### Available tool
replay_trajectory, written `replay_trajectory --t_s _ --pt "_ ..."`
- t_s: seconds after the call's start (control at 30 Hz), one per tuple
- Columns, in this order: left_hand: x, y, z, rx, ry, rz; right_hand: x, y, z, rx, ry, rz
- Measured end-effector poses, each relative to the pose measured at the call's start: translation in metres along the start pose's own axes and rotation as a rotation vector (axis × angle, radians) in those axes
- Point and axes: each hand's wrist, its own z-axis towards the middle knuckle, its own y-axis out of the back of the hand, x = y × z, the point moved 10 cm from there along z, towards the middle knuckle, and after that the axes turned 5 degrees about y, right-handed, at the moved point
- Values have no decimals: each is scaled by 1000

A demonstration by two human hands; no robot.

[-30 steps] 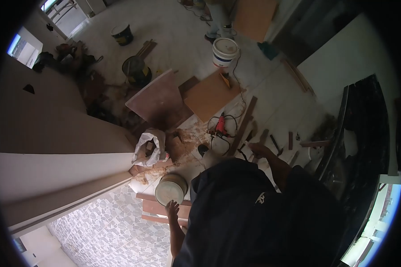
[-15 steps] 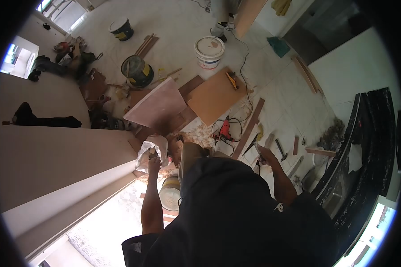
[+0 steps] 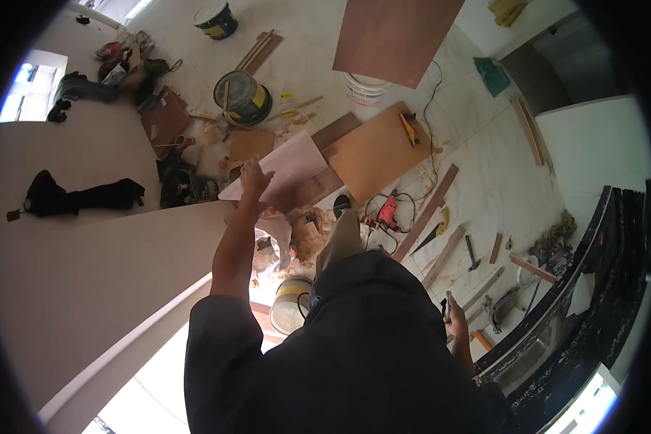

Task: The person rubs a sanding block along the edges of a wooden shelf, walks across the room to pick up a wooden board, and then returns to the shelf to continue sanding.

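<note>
My left hand (image 3: 254, 178) reaches forward, thumb apart from the fingers, and overlaps the left part of a pale pinkish board (image 3: 296, 165) on the floor. Just below it stands a white plastic bag (image 3: 273, 235), partly behind my forearm. My right hand (image 3: 456, 322) is low on my right side, closed around a small greyish object (image 3: 447, 304); what it is, I cannot tell. Near that hand lie a hammer (image 3: 472, 253), a handsaw (image 3: 433, 235) and strips of wood (image 3: 445, 256).
A red power drill (image 3: 388, 211) with its cable lies ahead of my foot. Beyond it is a tan board (image 3: 376, 159) with a yellow-and-black tool on top. A brown panel (image 3: 398, 36) overlaps a white bucket (image 3: 365, 92). Dark buckets (image 3: 249, 105) stand left; a black counter (image 3: 600, 289) runs right.
My left hand has left the white bag and moved forward to the pale board. My right hand has drawn back toward my side. A brown panel now appears over the white bucket.
</note>
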Motion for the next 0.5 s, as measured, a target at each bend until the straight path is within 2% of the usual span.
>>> replay_trajectory --t_s 0.1,0.23,0.5 --pt "-12 -15 24 134 17 150 -21 4 -18 -29 -109 28" --pt "16 -57 49 375 54 307 -11 15 -40 -63 -175 65" --pt "28 -97 65 414 -83 391 35 9 -51 -73 -220 -7"
